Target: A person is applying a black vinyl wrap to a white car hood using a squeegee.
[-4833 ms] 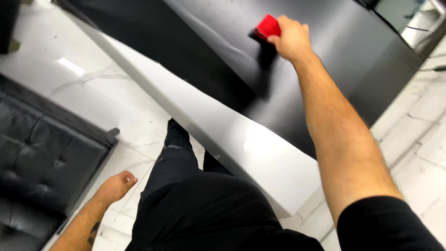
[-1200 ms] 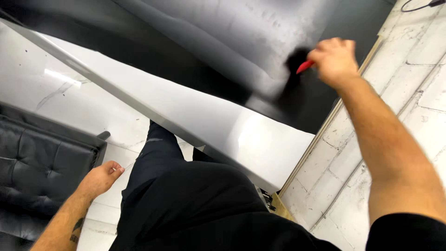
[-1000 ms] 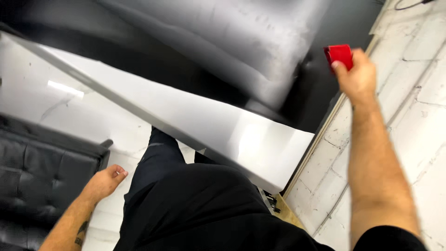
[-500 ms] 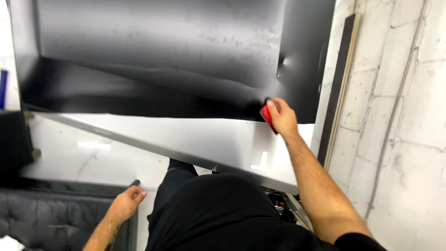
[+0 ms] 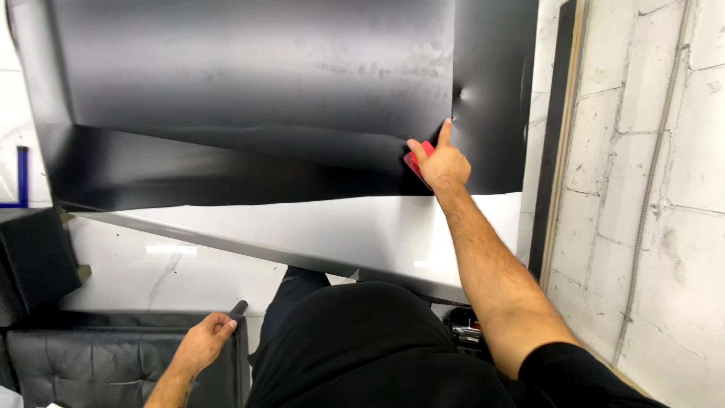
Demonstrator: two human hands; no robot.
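The right hand (image 5: 444, 162) pinches a red squeegee (image 5: 418, 161) against the black film (image 5: 249, 98) near its right edge, the left hand (image 5: 204, 341) hangs loosely curled and empty, and uneven pressure could crease the film's loose fold

Blk film (image 5: 249, 83) on wht panel (image 5: 317, 230)

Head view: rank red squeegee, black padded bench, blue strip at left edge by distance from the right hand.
1. red squeegee: gripped in the right hand, pressed on the black film.
2. black padded bench: bottom left, under the left hand.
3. blue strip: far left edge.
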